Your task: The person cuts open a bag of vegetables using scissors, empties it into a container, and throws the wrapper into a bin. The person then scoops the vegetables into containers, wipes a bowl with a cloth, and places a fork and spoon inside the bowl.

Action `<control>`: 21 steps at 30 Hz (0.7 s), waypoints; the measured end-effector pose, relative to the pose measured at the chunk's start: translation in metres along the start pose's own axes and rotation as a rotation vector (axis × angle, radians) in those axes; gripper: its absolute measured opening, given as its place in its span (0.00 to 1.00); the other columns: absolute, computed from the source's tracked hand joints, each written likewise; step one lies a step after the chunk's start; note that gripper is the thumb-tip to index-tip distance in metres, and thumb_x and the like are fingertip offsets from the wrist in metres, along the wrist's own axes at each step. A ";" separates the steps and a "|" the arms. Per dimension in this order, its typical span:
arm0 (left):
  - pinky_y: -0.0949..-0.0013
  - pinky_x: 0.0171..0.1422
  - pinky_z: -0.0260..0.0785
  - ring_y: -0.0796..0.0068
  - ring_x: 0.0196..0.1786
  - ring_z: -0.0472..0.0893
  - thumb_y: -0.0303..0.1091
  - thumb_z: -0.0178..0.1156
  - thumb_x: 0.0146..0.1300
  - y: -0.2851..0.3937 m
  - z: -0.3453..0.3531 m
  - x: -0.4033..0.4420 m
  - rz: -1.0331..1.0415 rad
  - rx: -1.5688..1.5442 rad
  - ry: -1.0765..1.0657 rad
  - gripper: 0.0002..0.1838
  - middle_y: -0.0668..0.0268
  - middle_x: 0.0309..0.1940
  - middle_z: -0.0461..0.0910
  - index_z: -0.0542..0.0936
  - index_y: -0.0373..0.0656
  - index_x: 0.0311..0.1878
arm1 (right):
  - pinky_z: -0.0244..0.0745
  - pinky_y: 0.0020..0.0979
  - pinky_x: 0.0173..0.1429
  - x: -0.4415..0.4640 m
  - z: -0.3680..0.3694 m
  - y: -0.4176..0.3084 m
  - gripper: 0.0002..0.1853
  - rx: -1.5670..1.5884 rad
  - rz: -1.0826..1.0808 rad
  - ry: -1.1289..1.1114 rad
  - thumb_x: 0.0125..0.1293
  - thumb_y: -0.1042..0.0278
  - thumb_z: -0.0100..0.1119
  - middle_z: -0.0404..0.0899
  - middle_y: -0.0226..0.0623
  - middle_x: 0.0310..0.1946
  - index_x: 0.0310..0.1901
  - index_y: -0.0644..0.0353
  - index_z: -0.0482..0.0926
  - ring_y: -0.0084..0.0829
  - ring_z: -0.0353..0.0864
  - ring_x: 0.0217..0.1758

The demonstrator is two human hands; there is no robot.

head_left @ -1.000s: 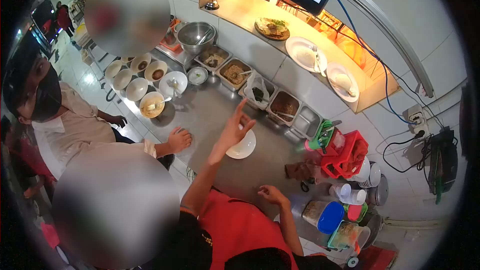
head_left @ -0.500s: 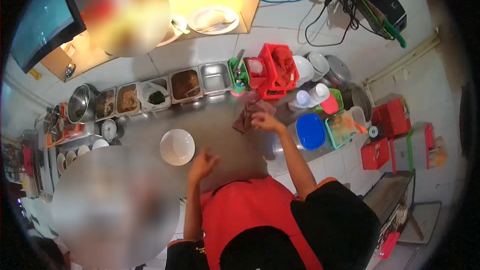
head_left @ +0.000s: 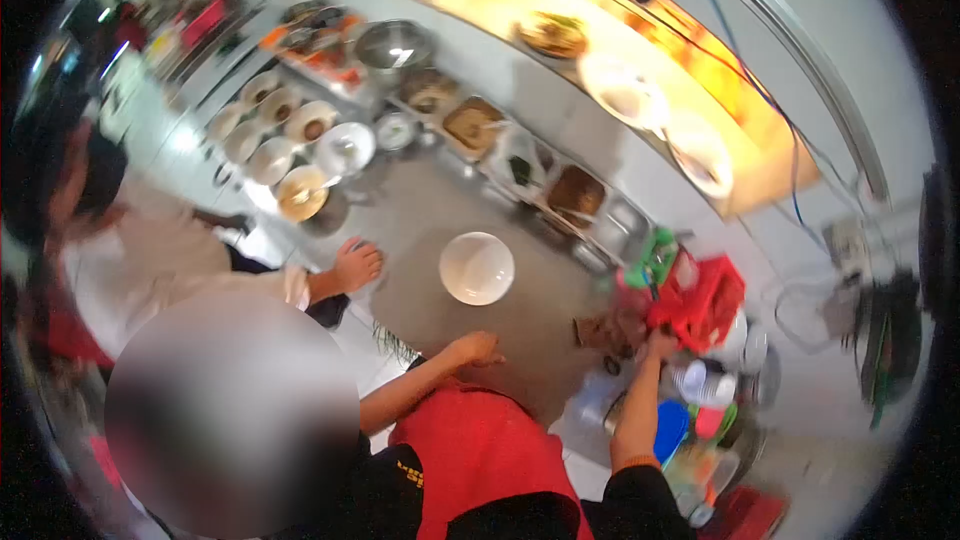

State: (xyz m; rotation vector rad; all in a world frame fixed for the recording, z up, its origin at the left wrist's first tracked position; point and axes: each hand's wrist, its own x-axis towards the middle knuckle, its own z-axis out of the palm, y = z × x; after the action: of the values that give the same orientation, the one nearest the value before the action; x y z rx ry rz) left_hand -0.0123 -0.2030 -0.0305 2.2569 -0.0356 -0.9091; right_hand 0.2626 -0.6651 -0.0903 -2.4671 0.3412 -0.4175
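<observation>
My left hand (head_left: 480, 348) is over the front edge of the steel counter (head_left: 415, 230), fingers curled together with nothing visible in them. Beyond it, apart from the hand, stands a white bowl (head_left: 477, 268). My right hand (head_left: 660, 342) reaches to the lower side of the red basket (head_left: 705, 305), beside a brown cloth (head_left: 600, 332). Blur hides its fingers, and whether it grips anything cannot be made out.
Food pans (head_left: 576, 196) line the wall. Used bowls (head_left: 302, 193) sit at the left, near a co-worker's hand (head_left: 357, 265) on the counter edge. White cups (head_left: 705, 385) and a blue lid (head_left: 672, 430) are at the right. Plates (head_left: 700, 162) rest on the lit shelf.
My left hand has drawn back from the bowl and its fingers have curled in. My right hand has moved past the brown cloth to the red basket. The view has swung left again.
</observation>
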 end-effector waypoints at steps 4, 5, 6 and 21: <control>0.48 0.58 0.72 0.44 0.54 0.80 0.58 0.59 0.62 0.011 -0.012 -0.019 -0.060 -0.096 0.040 0.31 0.45 0.50 0.81 0.80 0.37 0.51 | 0.78 0.42 0.39 -0.011 -0.015 -0.039 0.14 -0.160 -0.272 0.268 0.62 0.59 0.63 0.85 0.36 0.38 0.45 0.57 0.82 0.40 0.83 0.36; 0.48 0.58 0.72 0.44 0.54 0.80 0.59 0.59 0.62 0.002 -0.002 -0.015 -0.015 -0.097 0.098 0.31 0.46 0.50 0.81 0.80 0.37 0.52 | 0.78 0.41 0.39 -0.009 -0.018 -0.042 0.13 -0.149 -0.234 0.237 0.62 0.59 0.63 0.85 0.36 0.37 0.45 0.57 0.82 0.39 0.82 0.35; 0.49 0.58 0.72 0.45 0.54 0.80 0.59 0.59 0.62 -0.007 0.007 -0.010 0.032 -0.096 0.151 0.31 0.46 0.50 0.81 0.80 0.37 0.52 | 0.77 0.40 0.38 -0.007 -0.022 -0.045 0.13 -0.131 -0.178 0.194 0.63 0.60 0.63 0.84 0.35 0.37 0.45 0.56 0.82 0.38 0.82 0.35; 0.58 0.59 0.71 0.59 0.50 0.82 0.53 0.57 0.70 0.027 -0.079 -0.030 0.354 -0.599 0.252 0.33 0.54 0.51 0.81 0.65 0.42 0.71 | 0.62 0.19 0.24 -0.049 -0.044 -0.030 0.03 1.143 0.851 -0.363 0.67 0.64 0.60 0.75 0.19 0.27 0.42 0.46 0.77 0.15 0.70 0.24</control>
State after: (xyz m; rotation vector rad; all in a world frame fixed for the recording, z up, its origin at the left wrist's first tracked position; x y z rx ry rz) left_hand 0.0200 -0.1686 0.0446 1.7118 -0.0409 -0.3733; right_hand 0.2058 -0.6482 -0.0482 -1.0930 0.6980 0.1893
